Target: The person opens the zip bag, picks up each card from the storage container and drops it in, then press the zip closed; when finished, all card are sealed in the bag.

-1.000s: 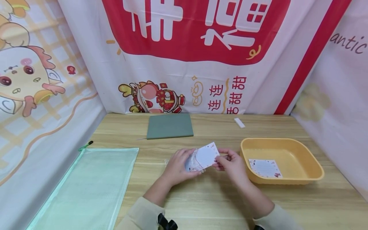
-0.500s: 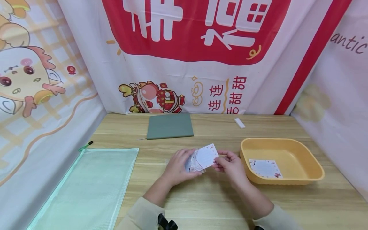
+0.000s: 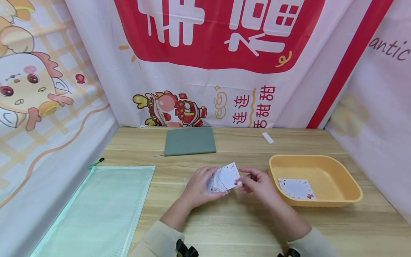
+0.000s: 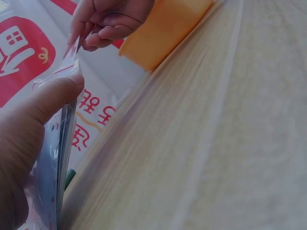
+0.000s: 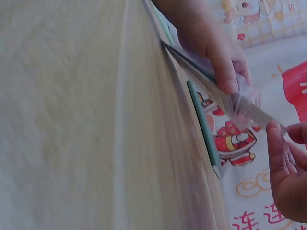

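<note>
My left hand (image 3: 198, 187) grips a clear plastic bag (image 4: 66, 139) holding a stack of cards, thumb on one face. Out of the bag's mouth, to the right, sticks a white card (image 3: 229, 174) with small printed decorations along its border. My right hand (image 3: 259, 186) pinches the outer end of this card between thumb and fingers. Seen from the right wrist, the card stack (image 5: 206, 79) slants between both hands, above the table. How many cards the bag holds cannot be told.
A yellow basin (image 3: 337, 178) at right holds one flat lined card (image 3: 297, 188). Behind the hands lie a green notebook (image 3: 190, 141) and a small white block (image 3: 268, 137). A pale green mesh zip bag (image 3: 93, 210) covers the left side of the table (image 3: 231, 228).
The white card has slid left, deeper into the plastic bag, with less of it showing. My right hand has followed slightly; my left hand stays in place.
</note>
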`<action>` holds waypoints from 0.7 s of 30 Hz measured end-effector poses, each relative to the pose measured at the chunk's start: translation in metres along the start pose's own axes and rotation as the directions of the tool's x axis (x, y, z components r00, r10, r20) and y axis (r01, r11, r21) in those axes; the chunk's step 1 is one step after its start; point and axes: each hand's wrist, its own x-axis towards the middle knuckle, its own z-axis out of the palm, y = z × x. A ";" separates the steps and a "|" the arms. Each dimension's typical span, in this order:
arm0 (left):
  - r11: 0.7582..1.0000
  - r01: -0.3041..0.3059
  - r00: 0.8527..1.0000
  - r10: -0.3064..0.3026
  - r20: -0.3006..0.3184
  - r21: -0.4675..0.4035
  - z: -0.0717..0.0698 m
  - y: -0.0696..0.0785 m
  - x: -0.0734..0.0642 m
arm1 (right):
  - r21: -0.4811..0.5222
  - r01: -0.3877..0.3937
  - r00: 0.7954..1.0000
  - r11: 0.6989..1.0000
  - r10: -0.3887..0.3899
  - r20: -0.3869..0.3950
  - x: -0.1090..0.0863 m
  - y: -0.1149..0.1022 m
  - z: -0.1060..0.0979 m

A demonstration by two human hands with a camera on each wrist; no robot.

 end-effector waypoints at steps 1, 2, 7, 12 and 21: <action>1.000 -0.002 1.000 0.002 -0.001 -0.001 0.000 0.000 0.000 | -0.018 0.022 1.000 1.000 -0.022 0.010 0.000 0.000 -0.003; 1.000 -0.003 1.000 0.003 -0.002 0.001 0.000 0.000 0.000 | -0.037 0.045 0.999 0.998 -0.045 0.019 0.001 0.000 -0.006; 1.000 -0.006 1.000 0.006 0.001 0.004 0.000 -0.001 0.000 | -0.134 0.097 0.994 0.986 -0.090 0.057 0.005 0.001 -0.013; 1.000 -0.014 1.000 0.014 0.006 0.007 0.000 -0.001 0.000 | -0.203 0.073 0.995 0.976 -0.056 0.087 0.010 0.007 -0.009; 0.999 -0.031 1.000 0.031 0.000 -0.008 0.000 -0.001 -0.001 | -0.274 0.175 0.979 0.946 -0.138 0.146 0.017 0.017 0.009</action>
